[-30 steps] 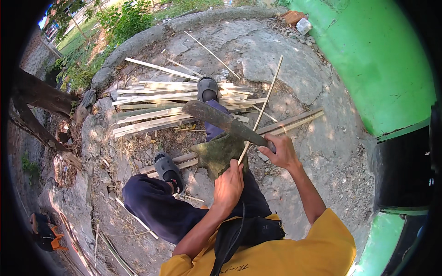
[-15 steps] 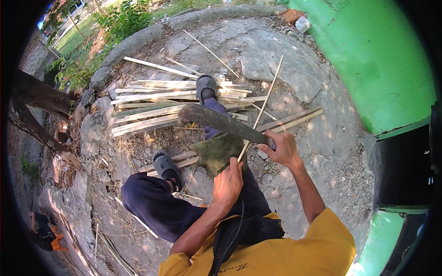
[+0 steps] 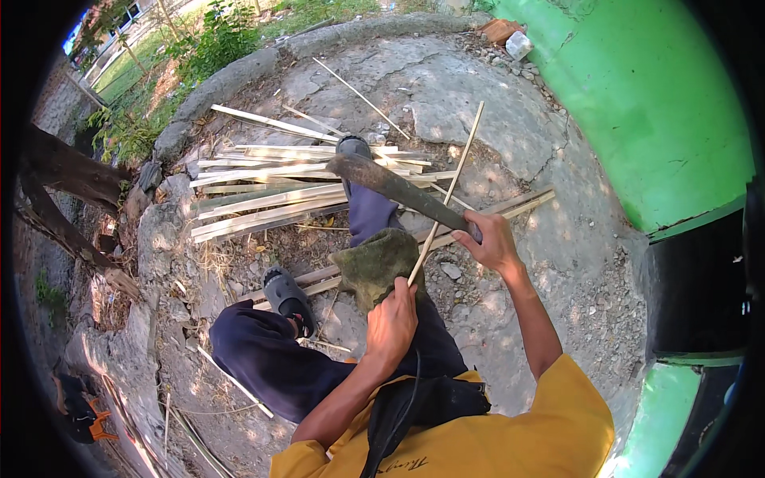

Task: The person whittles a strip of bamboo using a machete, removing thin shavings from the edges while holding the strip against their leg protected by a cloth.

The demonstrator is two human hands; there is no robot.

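Note:
My right hand (image 3: pixel 492 241) is wrapped round the handle of a machete (image 3: pixel 398 191), whose broad dark blade points to the upper left. Closed on the lower end of a thin bamboo strip (image 3: pixel 460 177) is my left hand (image 3: pixel 391 322). The strip slants up and to the right, crossing the blade close to the handle. Below the blade, a mossy green-brown cloth (image 3: pixel 374 263) covers my knee. Several pale split bamboo strips (image 3: pixel 271 209) lie in a loose pile on the ground beyond, around my far foot.
Longer bamboo pieces (image 3: pixel 518 205) pass under my leg on the cracked concrete ground (image 3: pixel 574 311). A green wall (image 3: pixel 645 103) rises at the right. A low concrete curb (image 3: pixel 239 76) runs along the far side, and tree trunks (image 3: pixel 76 163) stand at the left.
The machete blade has shifted slightly right and its tip has come away from the pile's middle. The strip's far end has dropped a little toward me. Both hands keep their hold.

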